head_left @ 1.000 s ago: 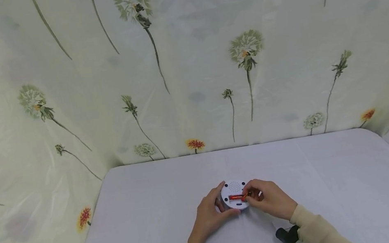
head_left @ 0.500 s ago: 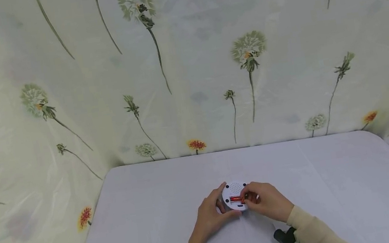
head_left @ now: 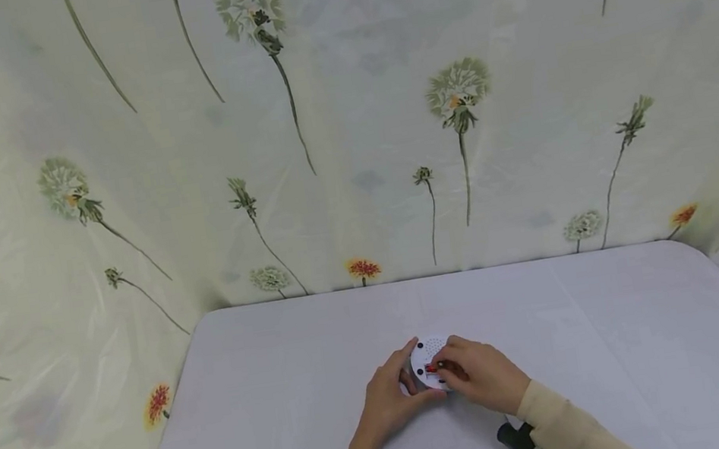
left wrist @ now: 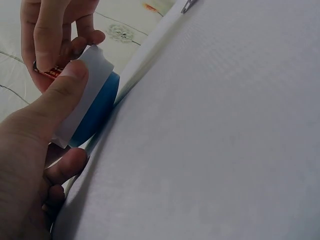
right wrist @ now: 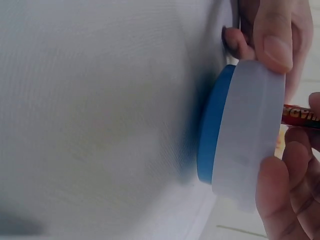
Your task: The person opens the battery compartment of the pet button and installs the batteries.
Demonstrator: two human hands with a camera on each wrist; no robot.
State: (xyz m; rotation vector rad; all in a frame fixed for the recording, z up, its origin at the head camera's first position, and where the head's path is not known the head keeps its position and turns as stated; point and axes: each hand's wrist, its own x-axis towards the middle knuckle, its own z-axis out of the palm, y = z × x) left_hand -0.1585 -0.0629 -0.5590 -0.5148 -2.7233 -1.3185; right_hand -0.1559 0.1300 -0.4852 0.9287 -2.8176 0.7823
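A round white device [head_left: 416, 361] with a blue underside [right wrist: 214, 125] lies on the table, its white face up. That face shows small dark feet, a patch of speaker holes and a battery slot holding red [head_left: 430, 369]. My left hand [head_left: 391, 398] grips the device's rim from the left, thumb along the near side. With thumb and fingers, my right hand [head_left: 487, 375] pinches a red battery [right wrist: 296, 115] that stands out from the face at the slot. Its other fingers rest at the device's edge in the right wrist view. The right hand covers much of the slot.
The white-covered table [head_left: 282, 358] stretches around the device. Behind it hangs a curtain [head_left: 349, 103] printed with dandelions. Dark wrist-worn pieces [head_left: 516, 439] sit beside the sleeves, close over the cloth.
My right hand has shifted left across the device with the battery, and its fingers now hide more of the slot. The left hand keeps its grip in place.
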